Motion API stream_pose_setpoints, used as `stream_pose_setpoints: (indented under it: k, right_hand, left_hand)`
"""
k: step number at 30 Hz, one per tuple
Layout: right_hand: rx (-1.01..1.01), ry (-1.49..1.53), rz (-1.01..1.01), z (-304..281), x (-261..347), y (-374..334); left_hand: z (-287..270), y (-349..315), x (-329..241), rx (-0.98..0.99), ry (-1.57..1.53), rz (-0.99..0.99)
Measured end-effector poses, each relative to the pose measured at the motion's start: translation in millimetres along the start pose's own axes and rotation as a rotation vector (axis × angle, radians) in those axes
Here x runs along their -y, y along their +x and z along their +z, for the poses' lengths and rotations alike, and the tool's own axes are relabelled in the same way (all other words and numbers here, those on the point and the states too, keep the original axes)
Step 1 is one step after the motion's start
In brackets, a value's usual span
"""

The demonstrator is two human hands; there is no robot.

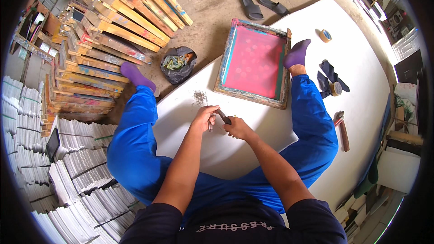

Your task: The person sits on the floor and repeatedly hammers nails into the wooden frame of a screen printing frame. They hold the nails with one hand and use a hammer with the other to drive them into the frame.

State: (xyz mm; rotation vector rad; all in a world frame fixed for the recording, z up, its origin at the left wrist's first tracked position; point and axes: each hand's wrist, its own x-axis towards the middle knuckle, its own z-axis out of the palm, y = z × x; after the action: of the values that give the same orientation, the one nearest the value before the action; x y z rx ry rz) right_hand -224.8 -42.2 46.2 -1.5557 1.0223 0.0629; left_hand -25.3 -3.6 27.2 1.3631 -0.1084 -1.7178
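Note:
My right hand [238,128] is closed around a dark bar-shaped tool [222,115], whose exact kind I cannot make out. Its far end meets the fingers of my left hand [205,118]. Those fingers are pinched together, and a thin metal piece [210,127] sticks out below them. Both hands are over the white board [266,124] between my legs. Just beyond the left hand lies a small heap of dark bits [199,97]. Farther off, a paint-stained wooden printing frame with pink mesh [255,61] lies flat, close to my right foot.
Stacked wooden frames [117,29] and a black bag of scraps [178,65] stand at left, above bundled white sheets [86,171]. On the right are tape rolls [325,35], dark cloth pieces [330,77] and a wooden-handled tool [344,136]. Sandals [252,8] lie beyond the board.

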Motion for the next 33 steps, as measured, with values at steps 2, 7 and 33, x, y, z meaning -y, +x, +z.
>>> stream_pose_setpoints:
  k: [2,7,33]
  right_hand:
    - [0.035,0.142,0.031,-0.7,-1.9,2.0]
    - [-0.215,0.613,0.157,-5.0,5.7,-0.3]
    - [-0.51,0.328,0.45,-12.3,37.2,35.7]
  left_hand:
    - [5.6,1.7,1.2,-0.099,0.023,0.102]
    - [-5.2,15.1,0.2,-0.603,0.345,0.323]
    - [-8.2,31.6,14.1,-0.763,0.504,0.542]
